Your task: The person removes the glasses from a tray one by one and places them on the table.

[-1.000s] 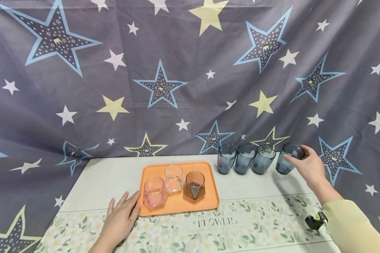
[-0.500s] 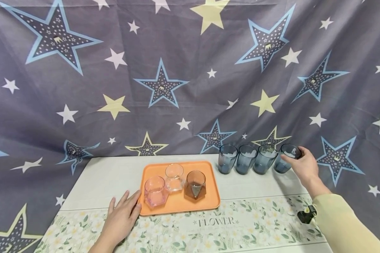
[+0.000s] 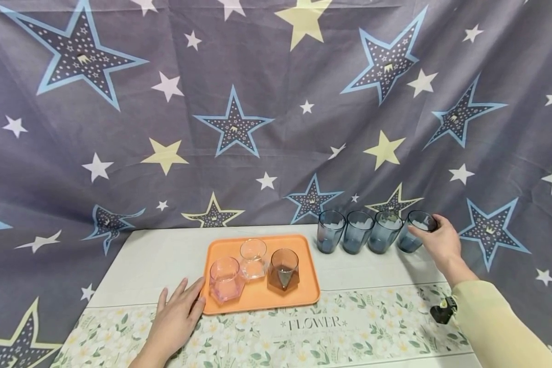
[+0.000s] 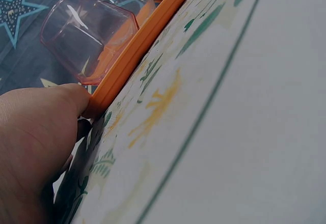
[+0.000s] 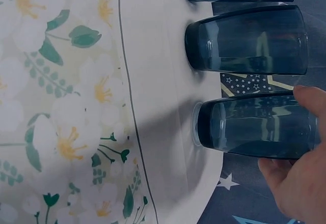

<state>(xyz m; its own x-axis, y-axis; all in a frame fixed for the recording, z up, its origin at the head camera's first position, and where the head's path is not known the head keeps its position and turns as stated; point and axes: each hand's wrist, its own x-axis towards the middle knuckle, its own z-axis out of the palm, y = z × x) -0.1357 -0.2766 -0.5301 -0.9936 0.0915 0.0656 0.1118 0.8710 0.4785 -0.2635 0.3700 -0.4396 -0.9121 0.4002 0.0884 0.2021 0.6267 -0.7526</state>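
Observation:
My right hand [image 3: 443, 243] holds a blue drinking glass [image 5: 254, 124] near its rim, thumb on one side and fingers on the other. This glass stands upright at the right end of a row of blue glasses [image 3: 359, 235]; its base is at the tabletop, and whether it bears fully on it I cannot tell. My left hand [image 3: 174, 317] rests at the left edge of an orange tray [image 3: 303, 296], fingers extended, thumb touching the rim in the left wrist view. On the tray stand a pink glass [image 3: 225, 289], a clear glass [image 3: 253, 268] and a brown glass [image 3: 282, 278].
A white tablecloth [image 3: 165, 255] with a floral band and the word FLOWER covers the table. Right behind the table's back edge hangs a grey curtain [image 3: 267, 66] with stars. A dark wrist device [image 3: 443, 310] sits by the right sleeve.
My right hand has brought the held blue glass left, closing the gap to the other blue glasses. It stays nearly still over the last half second. My left hand has not moved.

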